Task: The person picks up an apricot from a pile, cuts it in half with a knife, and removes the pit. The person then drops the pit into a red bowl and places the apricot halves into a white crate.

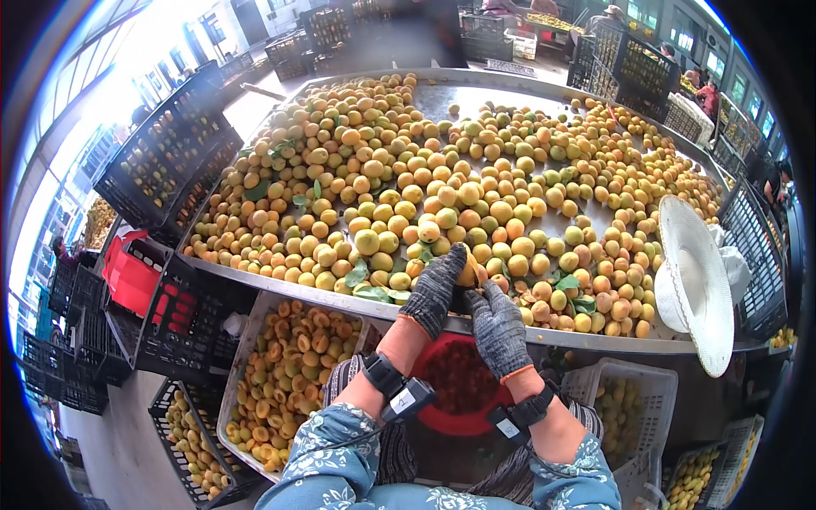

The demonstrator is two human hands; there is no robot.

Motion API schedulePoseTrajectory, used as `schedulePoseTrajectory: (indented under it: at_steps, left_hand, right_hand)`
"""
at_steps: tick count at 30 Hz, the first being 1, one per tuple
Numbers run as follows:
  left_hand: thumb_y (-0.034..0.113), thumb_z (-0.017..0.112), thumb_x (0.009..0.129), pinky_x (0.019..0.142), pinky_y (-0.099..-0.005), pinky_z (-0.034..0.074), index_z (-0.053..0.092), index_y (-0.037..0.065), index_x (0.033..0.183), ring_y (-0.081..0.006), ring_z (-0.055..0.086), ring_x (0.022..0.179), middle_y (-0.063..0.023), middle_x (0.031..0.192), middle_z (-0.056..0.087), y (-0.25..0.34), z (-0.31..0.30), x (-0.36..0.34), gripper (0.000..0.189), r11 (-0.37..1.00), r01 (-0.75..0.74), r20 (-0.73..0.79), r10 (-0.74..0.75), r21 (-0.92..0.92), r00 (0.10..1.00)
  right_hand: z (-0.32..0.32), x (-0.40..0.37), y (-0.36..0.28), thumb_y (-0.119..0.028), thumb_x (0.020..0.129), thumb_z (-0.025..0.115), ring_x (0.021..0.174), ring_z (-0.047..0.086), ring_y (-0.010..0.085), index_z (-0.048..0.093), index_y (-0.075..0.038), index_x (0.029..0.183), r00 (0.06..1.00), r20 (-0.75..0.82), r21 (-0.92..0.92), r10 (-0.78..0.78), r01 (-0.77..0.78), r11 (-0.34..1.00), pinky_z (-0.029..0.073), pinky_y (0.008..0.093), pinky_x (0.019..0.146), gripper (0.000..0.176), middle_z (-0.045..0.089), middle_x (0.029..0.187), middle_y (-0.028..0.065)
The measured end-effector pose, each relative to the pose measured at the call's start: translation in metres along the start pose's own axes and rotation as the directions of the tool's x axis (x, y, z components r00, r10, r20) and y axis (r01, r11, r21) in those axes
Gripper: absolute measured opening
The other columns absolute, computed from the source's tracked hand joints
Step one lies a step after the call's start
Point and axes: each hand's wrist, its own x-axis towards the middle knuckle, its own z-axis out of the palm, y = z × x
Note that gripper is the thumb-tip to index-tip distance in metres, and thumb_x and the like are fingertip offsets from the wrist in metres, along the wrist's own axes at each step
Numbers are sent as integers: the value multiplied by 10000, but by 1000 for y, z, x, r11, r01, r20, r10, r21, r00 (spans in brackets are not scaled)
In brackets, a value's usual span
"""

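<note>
No text can be read; labels on the wrist bands (399,398) are blurred

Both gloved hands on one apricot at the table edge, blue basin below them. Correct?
No: the basin is red, not blue. The head view shows the left hand and right hand, both gloved, on one apricot at the table edge, basin below them.

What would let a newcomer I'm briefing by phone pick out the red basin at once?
Start at the metal table heaped with apricots; at its near edge the left hand and right hand hold one fruit. Directly below them sits the red basin. It is round and holds dark bits, unlike the white crate of yellow fruit beside it and the square red crate further left.
</note>
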Motion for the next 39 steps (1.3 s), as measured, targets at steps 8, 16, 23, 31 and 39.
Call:
schedulePoseTrajectory:
  at_steps: [8,16,23,31,39]
  left_hand:
    - [413,585,877,569,-287,518,574,99,1090,-163,608,698,-50,897,618,-4,5,-1,380,939,212,8,-218,-269,976]
    - [365,622,857,585,-314,522,561,127,1066,-176,591,682,-43,842,590,-2,7,-5,323,928,144,-14,-158,-342,987]
    - [367,609,839,646,-379,541,521,65,1018,-262,621,708,-123,820,606,2,10,-13,362,822,252,103,-232,-511,967]
    - [380,631,817,620,-369,533,535,89,975,-237,597,681,-90,811,581,20,7,-8,345,839,90,24,-91,-536,996]
    - [379,574,852,379,-260,381,575,100,838,-148,503,424,-31,607,549,15,15,-24,279,976,217,202,-207,-27,957]
  right_hand:
    - [7,0,4,-223,865,553,808,609,377,535,-69,1153,991,-20,-317,-135,122,941,482,450,694,327,629,893,194]
    - [33,5,21,-146,909,521,761,634,214,546,2,1155,997,-45,126,-63,68,990,503,311,685,288,658,884,135]
    - [29,4,8,-144,913,516,817,565,156,571,6,1077,991,129,730,26,-113,674,464,282,701,229,607,939,92]
    - [-8,2,6,-173,886,574,500,477,51,590,-45,926,960,252,569,122,-249,783,390,199,447,135,531,625,-35]
    - [-50,24,-9,-59,727,720,771,598,102,581,9,1079,988,109,453,-107,46,890,490,219,669,385,625,910,59]
